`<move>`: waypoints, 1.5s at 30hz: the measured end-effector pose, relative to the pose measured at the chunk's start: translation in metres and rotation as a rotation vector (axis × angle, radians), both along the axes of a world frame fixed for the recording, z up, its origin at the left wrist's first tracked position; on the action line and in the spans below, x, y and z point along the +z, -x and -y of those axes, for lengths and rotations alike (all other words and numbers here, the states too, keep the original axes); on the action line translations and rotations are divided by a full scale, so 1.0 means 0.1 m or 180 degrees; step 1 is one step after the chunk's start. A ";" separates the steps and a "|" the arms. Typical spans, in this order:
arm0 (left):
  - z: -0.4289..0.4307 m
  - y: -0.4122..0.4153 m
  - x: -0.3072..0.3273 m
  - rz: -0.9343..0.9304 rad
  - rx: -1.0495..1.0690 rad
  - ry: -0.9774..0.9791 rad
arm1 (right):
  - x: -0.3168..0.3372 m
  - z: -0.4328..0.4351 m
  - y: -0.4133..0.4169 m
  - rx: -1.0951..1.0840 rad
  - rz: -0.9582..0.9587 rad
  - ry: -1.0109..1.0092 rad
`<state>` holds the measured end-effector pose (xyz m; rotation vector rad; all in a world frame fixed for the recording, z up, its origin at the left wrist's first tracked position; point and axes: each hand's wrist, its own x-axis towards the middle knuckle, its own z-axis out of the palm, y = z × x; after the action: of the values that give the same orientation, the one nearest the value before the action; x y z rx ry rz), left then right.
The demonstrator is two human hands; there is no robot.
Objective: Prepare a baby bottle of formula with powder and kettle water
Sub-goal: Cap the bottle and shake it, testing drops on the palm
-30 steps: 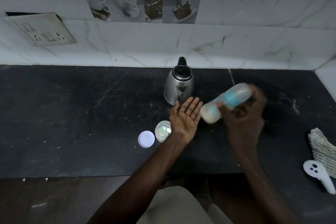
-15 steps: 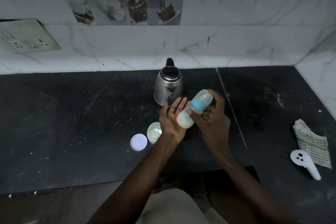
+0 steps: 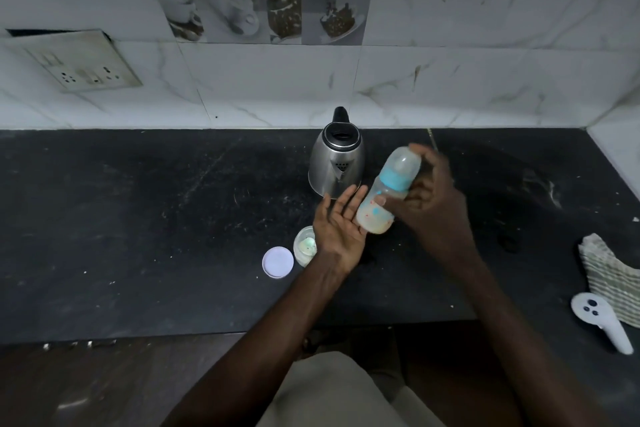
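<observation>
A capped baby bottle with a blue collar and pale liquid in its base is tilted in my right hand, cap end pointing up and away. My left hand is held flat, palm up, with the bottle's base resting against its fingers. Just behind my hands a steel kettle stands on the black counter. The small open powder jar sits left of my left wrist, and its white lid lies beside it.
At the right edge of the counter lie a folded striped cloth and a white handheld controller. The marble-tiled wall backs the counter, with a socket plate at the left. The counter's front edge runs just before my arms.
The bottle swung from out at the right in towards my left palm and now rests its base against it. My left hand stayed flat and open. The camera view shifted slightly.
</observation>
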<state>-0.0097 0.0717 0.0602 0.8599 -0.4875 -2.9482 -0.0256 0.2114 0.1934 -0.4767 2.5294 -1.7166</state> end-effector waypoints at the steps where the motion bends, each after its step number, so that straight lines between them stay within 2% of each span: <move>1: 0.01 -0.02 0.00 0.0042 0.0003 0.0060 | 0.13 -0.05 0.04 0.0091 -0.0135 -0.0072; 2: 0.03 -0.03 -0.02 0.0085 -0.0002 0.0126 | 0.24 -0.08 0.05 0.0098 -0.0358 -0.0068; 4: 0.09 -0.04 -0.03 0.0101 0.0020 0.0151 | 0.21 -0.05 0.00 -0.0451 -0.0734 0.0430; 5: 0.11 -0.05 -0.04 0.0093 0.0046 0.0125 | 0.07 0.02 -0.04 -0.0779 -0.0705 0.0699; 6: 0.11 -0.04 -0.05 0.0076 0.0071 0.0103 | -0.07 0.11 -0.11 -0.0944 -0.0580 0.0698; 9: 0.09 -0.06 -0.04 0.0011 0.0115 0.0002 | -0.45 0.23 -0.30 -0.0379 -0.0238 -0.0028; 13: 0.11 -0.05 -0.01 -0.0103 0.0178 -0.0063 | -0.41 0.27 -0.28 -0.0747 -0.0326 0.0419; 19: 0.05 -0.08 -0.01 -0.0143 0.0045 -0.0100 | -0.43 0.30 -0.28 -0.0135 -0.0160 -0.0106; 22: 0.06 -0.07 -0.04 -0.0079 0.0048 -0.0011 | -0.25 0.17 -0.16 0.0141 -0.0147 -0.0427; 24: 0.07 -0.10 -0.07 0.0027 0.0078 0.0179 | 0.00 0.06 -0.08 -0.0070 -0.0233 -0.0124; 27: 0.08 -0.12 -0.08 0.0060 0.0040 0.0252 | 0.10 0.04 -0.09 -0.1084 -0.0693 0.1043; 28: 0.07 -0.13 -0.09 0.0074 0.0034 0.0242 | 0.02 0.10 -0.13 -0.1198 -0.0659 0.1045; 31: -0.04 -0.11 -0.08 0.0177 0.0023 0.0263 | -0.30 0.20 -0.28 -0.0723 -0.0171 0.0289; 35: -0.05 -0.05 -0.04 0.0134 0.0029 0.0127 | -0.32 0.19 -0.27 -0.0814 -0.0171 0.0760; 41: -0.09 -0.03 -0.02 0.0106 0.0014 0.0056 | -0.21 0.12 -0.04 -0.0019 0.0129 -0.0037; 43: -0.08 -0.02 -0.04 0.0141 0.0001 0.0140 | -0.07 0.01 0.06 -0.0184 0.0109 0.0345; 45: -0.05 -0.02 -0.05 0.0188 -0.0049 0.0221 | -0.03 0.04 0.08 -0.0920 -0.0215 0.0978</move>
<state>-0.0074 0.0764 0.0550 0.9419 -0.5984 -2.9074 -0.0335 0.2078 0.1901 -0.1876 2.4881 -2.2446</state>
